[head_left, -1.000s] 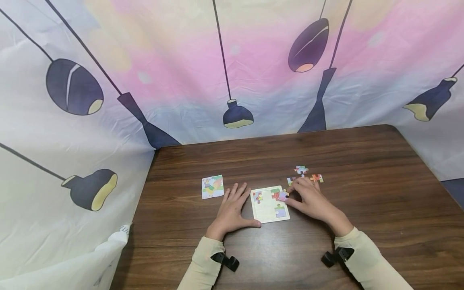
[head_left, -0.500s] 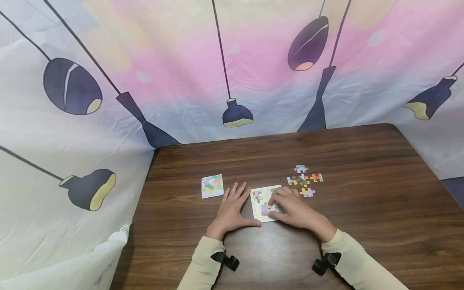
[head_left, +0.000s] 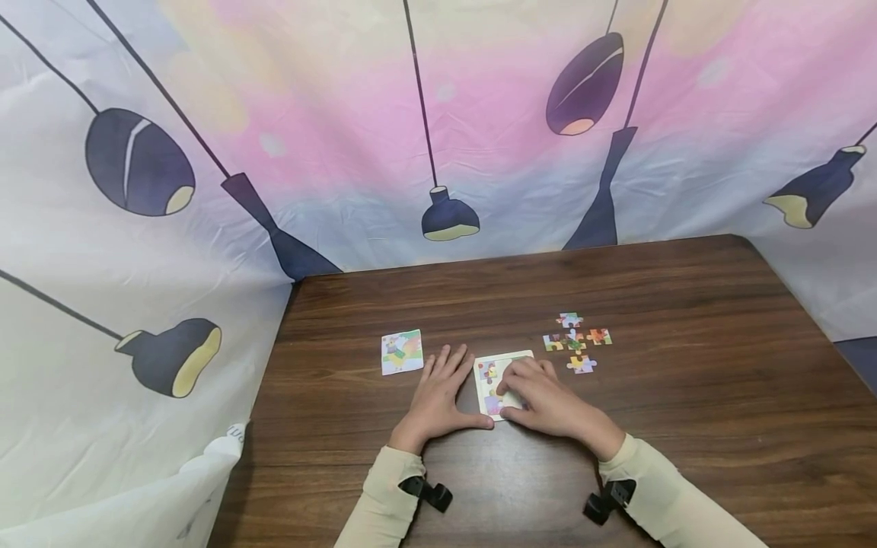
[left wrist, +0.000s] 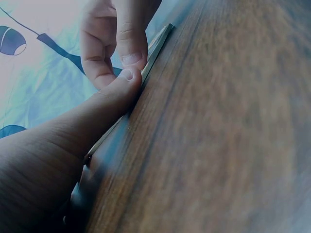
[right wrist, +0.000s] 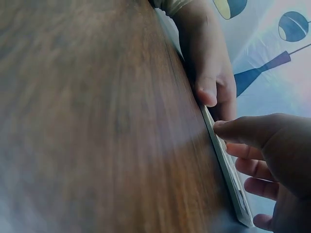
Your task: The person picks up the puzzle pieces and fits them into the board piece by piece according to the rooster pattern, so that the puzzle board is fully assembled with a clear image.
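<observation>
A small square puzzle tray (head_left: 505, 355) with a pale rim lies on the table in front of me. My left hand (head_left: 436, 396) rests at its left side, fingers spread and thumb at the lower left corner. Over the tray, my right hand (head_left: 544, 399) pinches a purple puzzle piece (head_left: 492, 403) at the lower left of the tray. Another jigsaw piece (head_left: 487, 371) sits in the upper left corner. The right hand covers the tray's right part. Seen from the right wrist, the right thumb (right wrist: 243, 128) is at the tray's near edge, close to the left thumb (right wrist: 208, 92).
Several loose puzzle pieces (head_left: 574, 341) lie grouped on the dark wooden table (head_left: 685, 365), beyond and right of the tray. Left of the left hand is a square picture card (head_left: 402, 352). A printed cloth (head_left: 342, 152) hangs behind the table.
My right hand has moved left and nearer from the tray's right edge, bringing the purple puzzle piece to the lower left, and the loose pieces came into sight. The left hand stayed put.
</observation>
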`<action>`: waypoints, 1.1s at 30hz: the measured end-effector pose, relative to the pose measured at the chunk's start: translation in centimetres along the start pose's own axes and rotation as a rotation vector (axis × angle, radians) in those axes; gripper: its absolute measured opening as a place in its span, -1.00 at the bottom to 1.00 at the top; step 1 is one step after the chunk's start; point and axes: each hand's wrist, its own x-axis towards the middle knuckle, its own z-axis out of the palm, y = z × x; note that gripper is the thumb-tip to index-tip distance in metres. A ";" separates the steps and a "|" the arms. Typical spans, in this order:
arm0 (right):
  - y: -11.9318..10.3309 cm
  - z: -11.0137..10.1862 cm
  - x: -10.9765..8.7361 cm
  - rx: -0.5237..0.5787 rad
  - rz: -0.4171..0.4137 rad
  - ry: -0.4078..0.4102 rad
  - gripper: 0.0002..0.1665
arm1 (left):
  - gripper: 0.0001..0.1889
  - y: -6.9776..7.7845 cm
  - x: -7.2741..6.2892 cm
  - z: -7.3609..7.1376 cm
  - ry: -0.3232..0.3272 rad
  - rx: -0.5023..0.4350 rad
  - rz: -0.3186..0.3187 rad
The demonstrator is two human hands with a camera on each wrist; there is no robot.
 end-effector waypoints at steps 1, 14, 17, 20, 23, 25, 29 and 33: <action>-0.1 0.0 0.0 -0.002 -0.002 -0.001 -0.76 | 0.30 0.0 0.0 0.0 0.000 0.001 0.000; -0.7 0.0 0.3 -0.023 -0.024 0.025 -0.86 | 0.30 -0.1 0.0 0.0 0.001 0.006 0.000; 0.2 -0.6 0.1 0.000 0.007 0.057 -0.85 | 0.30 -0.1 0.0 0.0 0.000 -0.002 0.001; 1.5 -1.2 -0.4 0.015 0.036 0.112 -0.84 | 0.30 0.0 0.0 0.0 -0.003 -0.005 0.000; 2.7 -1.9 -1.0 0.026 0.054 0.164 -0.82 | 0.30 0.0 0.0 0.1 -0.004 -0.004 0.000; 3.5 -2.3 -1.5 0.019 0.070 0.190 -0.80 | 0.30 0.0 0.0 0.1 -0.003 -0.005 -0.001; 4.7 -3.2 -2.6 -0.004 0.109 0.224 -0.75 | 0.30 0.0 0.0 0.1 -0.003 -0.008 -0.005; 5.7 -4.1 -3.7 -0.003 0.133 0.245 -0.68 | 0.31 0.0 -0.3 -0.1 -0.005 -0.005 -0.005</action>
